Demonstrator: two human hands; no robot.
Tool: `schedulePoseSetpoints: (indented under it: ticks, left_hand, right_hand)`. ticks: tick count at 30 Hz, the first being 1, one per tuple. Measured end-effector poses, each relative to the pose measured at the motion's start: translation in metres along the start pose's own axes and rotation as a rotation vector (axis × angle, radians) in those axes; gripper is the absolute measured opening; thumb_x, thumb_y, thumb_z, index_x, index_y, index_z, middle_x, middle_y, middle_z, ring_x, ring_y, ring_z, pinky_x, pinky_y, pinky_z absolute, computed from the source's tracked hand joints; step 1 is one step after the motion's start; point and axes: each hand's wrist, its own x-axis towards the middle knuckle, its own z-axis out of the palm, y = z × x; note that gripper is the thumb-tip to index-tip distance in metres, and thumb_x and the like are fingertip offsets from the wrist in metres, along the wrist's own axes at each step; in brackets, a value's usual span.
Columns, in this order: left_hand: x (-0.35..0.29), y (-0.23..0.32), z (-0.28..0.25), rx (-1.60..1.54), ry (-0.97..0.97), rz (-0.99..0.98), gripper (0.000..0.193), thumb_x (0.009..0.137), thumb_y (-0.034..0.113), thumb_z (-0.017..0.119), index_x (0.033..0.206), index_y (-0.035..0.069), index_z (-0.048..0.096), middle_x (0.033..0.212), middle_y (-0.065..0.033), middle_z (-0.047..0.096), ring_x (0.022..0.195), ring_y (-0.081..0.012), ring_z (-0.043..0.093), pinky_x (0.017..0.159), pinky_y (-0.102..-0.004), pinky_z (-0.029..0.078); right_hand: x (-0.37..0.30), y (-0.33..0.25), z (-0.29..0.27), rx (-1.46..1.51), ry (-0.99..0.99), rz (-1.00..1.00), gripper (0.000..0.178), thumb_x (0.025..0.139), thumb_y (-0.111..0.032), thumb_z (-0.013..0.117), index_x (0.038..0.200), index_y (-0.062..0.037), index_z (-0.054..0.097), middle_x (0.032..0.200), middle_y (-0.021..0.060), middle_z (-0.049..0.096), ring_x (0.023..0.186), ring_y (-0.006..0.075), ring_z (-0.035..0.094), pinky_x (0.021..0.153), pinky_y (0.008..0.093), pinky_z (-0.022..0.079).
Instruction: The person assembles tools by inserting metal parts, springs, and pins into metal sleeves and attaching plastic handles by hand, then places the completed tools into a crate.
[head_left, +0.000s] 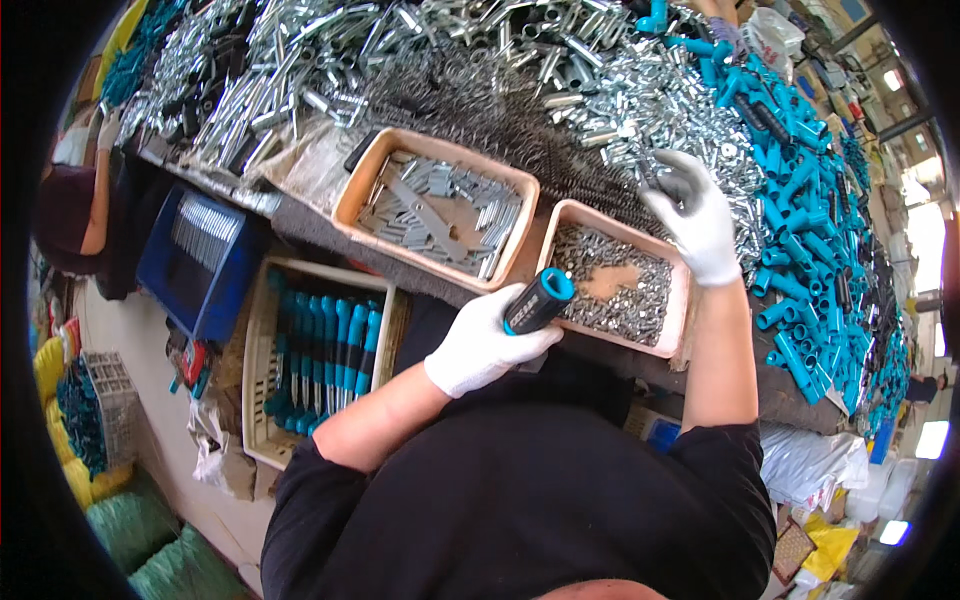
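My left hand (485,343), in a white glove, is closed round a black-and-teal tool handle (539,302). The handle tilts up to the right, its round teal end with a hole facing me. Over the heap of small shiny metal parts (640,115), at the edge of the dark coil springs (500,130), hovers my gloved right hand (698,215). Its fingers and thumb are curved but apart, and I make out nothing held between them. Just below it sits a pale bin (676,315) of small metal pieces.
A tan bin (350,205) holds flat metal pieces and a longer metal strip. Left of me are a cream crate (258,370) of teal-and-black screwdrivers and a blue bin (160,240). Teal handles (800,240) pile up at right. Another person's arm (97,200) shows far left.
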Motion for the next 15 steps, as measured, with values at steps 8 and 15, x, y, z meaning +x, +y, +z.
schedulePoseSetpoints:
  ticks: [8,15]
  left_hand:
    - [-0.011,0.013,0.01,0.549,-0.067,0.195,0.034,0.073,0.024,0.078,0.095,0.003,0.063,0.079,-0.0157,0.066,0.075,-0.0277,0.068,0.068,-0.0327,0.052]
    - [-0.029,0.007,0.026,0.038,-0.275,-0.3,0.027,0.078,0.018,0.075,0.095,0.004,0.06,0.071,-0.0019,0.06,0.062,-0.0101,0.057,0.058,-0.0265,0.047]
  right_hand:
    - [-0.07,-0.071,-0.005,-0.198,-0.478,-0.453,0.015,0.077,-0.004,0.066,0.091,-0.0079,0.063,0.072,0.0086,0.058,0.069,0.028,0.061,0.062,0.0362,0.048]
    - [-0.113,-0.067,0.006,-0.209,-0.327,-0.264,0.01,0.084,-0.014,0.064,0.09,-0.01,0.056,0.064,0.0071,0.06,0.055,0.0273,0.061,0.049,0.0371,0.047]
